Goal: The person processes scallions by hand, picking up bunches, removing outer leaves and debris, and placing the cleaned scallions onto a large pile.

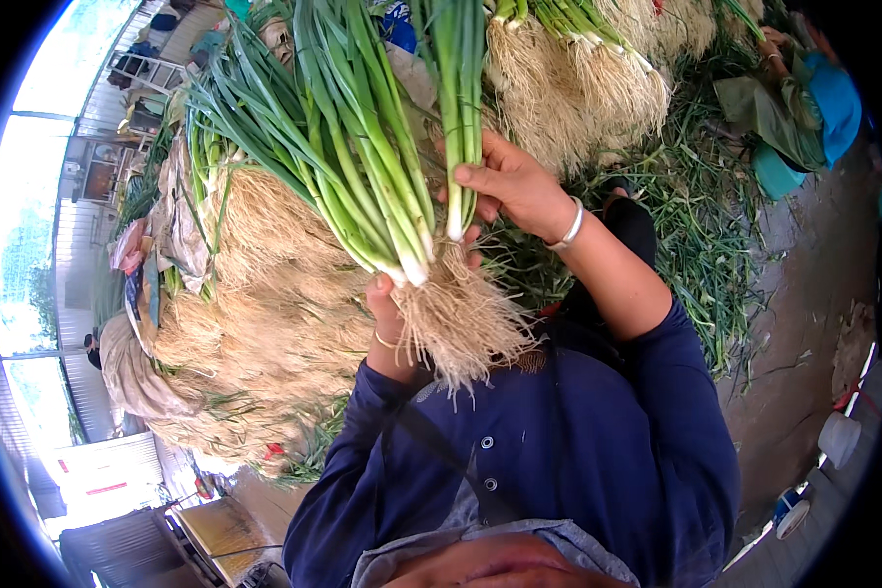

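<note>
My left hand (389, 321) is closed around a thick bunch of green onions (372, 176), low down by the white ends. The thumb shows on the near side and some fingertips show behind the stalks. Long green leaves fan up and to the left, while pale stringy roots (461, 328) hang below in front of my chest. My right hand (519, 191), with a silver bangle at the wrist, pinches a smaller cluster of green onion stalks (461, 127) between thumb and fingers. This cluster stands nearly upright against the right side of the bunch, its white ends beside the others.
A large heap of green onions with roots outward (255, 304) lies to the left. More rooted bundles (573, 93) are stacked ahead. Loose leaf trimmings (696, 255) cover the floor at right. Another person's hand (774, 49) shows at the far right, near blue cloth (835, 108).
</note>
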Motion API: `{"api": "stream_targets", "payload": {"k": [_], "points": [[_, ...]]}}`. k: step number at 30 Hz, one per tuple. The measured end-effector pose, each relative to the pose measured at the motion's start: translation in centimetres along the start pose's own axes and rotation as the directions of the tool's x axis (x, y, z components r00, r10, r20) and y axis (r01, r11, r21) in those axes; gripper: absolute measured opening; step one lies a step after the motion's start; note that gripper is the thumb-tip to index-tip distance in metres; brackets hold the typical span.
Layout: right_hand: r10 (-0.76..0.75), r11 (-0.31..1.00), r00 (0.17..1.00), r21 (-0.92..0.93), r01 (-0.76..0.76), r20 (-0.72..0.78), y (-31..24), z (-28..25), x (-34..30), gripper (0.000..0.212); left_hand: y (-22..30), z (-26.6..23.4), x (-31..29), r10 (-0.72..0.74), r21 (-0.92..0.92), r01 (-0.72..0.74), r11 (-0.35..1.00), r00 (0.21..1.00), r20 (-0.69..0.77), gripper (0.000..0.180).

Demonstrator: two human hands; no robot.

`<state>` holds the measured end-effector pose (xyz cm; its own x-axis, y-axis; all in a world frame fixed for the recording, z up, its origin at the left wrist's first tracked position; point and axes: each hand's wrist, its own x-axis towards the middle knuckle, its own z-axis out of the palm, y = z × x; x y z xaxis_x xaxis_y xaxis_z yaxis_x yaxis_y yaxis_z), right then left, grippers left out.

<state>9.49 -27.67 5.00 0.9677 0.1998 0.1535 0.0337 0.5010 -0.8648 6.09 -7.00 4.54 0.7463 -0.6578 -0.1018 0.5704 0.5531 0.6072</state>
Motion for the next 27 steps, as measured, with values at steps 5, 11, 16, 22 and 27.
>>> {"api": "stream_targets", "payload": {"k": [5, 11, 16, 22, 27], "points": [[-0.129, 0.579, 0.99, -0.815, 0.026, -0.06, -1.1, 1.9, -0.3, 0.03, 0.4, -4.0, -0.6, 0.258, 0.226, -0.226, 0.948, 0.959, -0.122, 0.079], [0.163, 0.886, 0.961, -0.396, -0.242, -0.222, 1.4, 2.6, 0.0, 0.021, -1.2, -1.8, -0.3, 0.189, 0.165, -0.168, 0.972, 0.974, -0.123, 0.082], [0.098, 0.881, 0.995, 0.465, -0.091, 0.008, 3.1, 1.0, 1.7, 0.022, -1.5, 0.0, -0.7, 0.163, 0.083, -0.154, 0.985, 0.98, -0.114, 0.088], [0.082, 0.727, 0.994, 0.678, -0.111, 0.075, 2.8, 0.2, 1.2, 0.026, -1.4, -0.5, -0.8, 0.161, 0.081, -0.152, 0.985, 0.98, -0.115, 0.089], [0.14, 0.989, 0.978, -0.013, -0.144, -0.153, 1.6, 1.5, 2.5, 0.034, -0.9, -1.8, -0.6, 0.085, 0.034, -0.084, 0.996, 0.996, -0.022, 0.091]]}}
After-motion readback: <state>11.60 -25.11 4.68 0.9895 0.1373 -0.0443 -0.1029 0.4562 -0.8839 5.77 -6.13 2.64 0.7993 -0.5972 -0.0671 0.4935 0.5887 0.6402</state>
